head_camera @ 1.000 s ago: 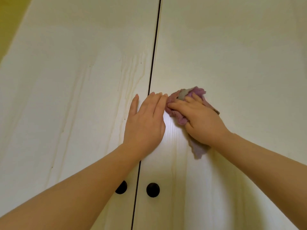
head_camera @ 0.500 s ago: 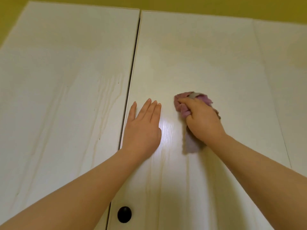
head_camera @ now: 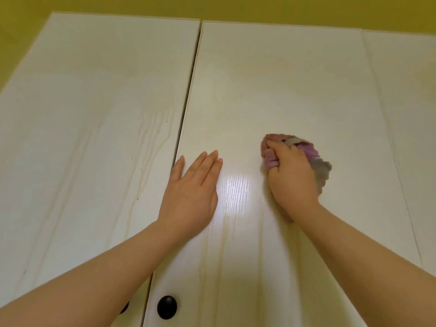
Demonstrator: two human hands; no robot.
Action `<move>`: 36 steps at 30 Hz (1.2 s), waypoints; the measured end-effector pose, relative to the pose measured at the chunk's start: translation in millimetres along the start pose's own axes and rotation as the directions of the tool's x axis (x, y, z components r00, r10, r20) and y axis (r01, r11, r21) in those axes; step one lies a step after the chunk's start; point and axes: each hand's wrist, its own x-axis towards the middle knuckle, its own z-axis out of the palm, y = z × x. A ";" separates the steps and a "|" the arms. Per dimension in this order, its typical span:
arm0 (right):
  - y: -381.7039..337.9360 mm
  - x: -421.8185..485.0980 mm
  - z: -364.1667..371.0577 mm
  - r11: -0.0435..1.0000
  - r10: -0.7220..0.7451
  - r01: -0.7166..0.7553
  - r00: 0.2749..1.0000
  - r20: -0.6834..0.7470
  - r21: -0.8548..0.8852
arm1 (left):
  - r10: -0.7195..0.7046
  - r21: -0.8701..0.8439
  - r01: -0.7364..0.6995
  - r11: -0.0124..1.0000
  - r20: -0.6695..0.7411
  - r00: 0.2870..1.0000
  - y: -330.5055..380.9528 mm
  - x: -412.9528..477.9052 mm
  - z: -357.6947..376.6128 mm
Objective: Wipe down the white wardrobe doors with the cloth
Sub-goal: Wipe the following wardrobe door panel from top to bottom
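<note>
Two white wardrobe doors fill the view: the left door [head_camera: 94,138] and the right door [head_camera: 271,79], split by a dark vertical gap. My right hand [head_camera: 291,178] grips a bunched pink and grey cloth [head_camera: 306,149] and presses it against the right door. My left hand [head_camera: 191,192] lies flat on the right door just beside the gap, fingers straight and together. A bright light reflection sits on the door between the two hands.
A round black knob [head_camera: 167,307] sits low on the right door; the left door's knob [head_camera: 125,308] is mostly hidden behind my left forearm. A yellow wall [head_camera: 212,8] shows above the doors. A further white panel [head_camera: 405,114] adjoins on the right.
The cloth and my right hand have slid rightward, away from the gap and from my left hand. The view has tilted up, showing the doors' top edge and the yellow wall.
</note>
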 end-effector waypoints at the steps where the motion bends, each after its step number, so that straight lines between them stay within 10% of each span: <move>1: -8.2 -12.4 10.3 0.996 -0.090 0.090 0.995 0.043 -0.007 | -0.003 -0.002 0.003 1.000 -0.008 1.000 1.7 1.4 -0.3; 5: -9.5 -30.0 14.4 0.903 -0.428 0.425 0.872 0.237 0.064 | 0.018 -0.051 -0.023 0.998 -0.087 0.996 25.2 12.6 -4.3; 14: 73.8 -18.3 -47.6 0.983 0.180 -0.180 0.984 0.001 -0.026 | 0.124 0.001 -0.124 0.992 -0.026 0.992 56.8 28.6 -12.9; 19: 46.8 -40.0 -43.8 0.978 -0.203 0.208 0.959 0.197 -0.005 | 0.114 -0.063 -0.119 0.991 -0.068 0.991 92.0 33.1 -6.5; 25: 107.5 -32.4 -90.3 0.978 0.207 -0.209 0.976 0.072 0.009 | 0.132 -0.093 -0.139 0.986 -0.081 0.988 127.8 41.8 -6.2; 36: 125.7 -35.4 -114.3 0.982 0.190 -0.181 0.959 0.211 -0.061 | 0.182 -0.119 -0.189 0.975 -0.065 0.981 189.1 36.0 0.5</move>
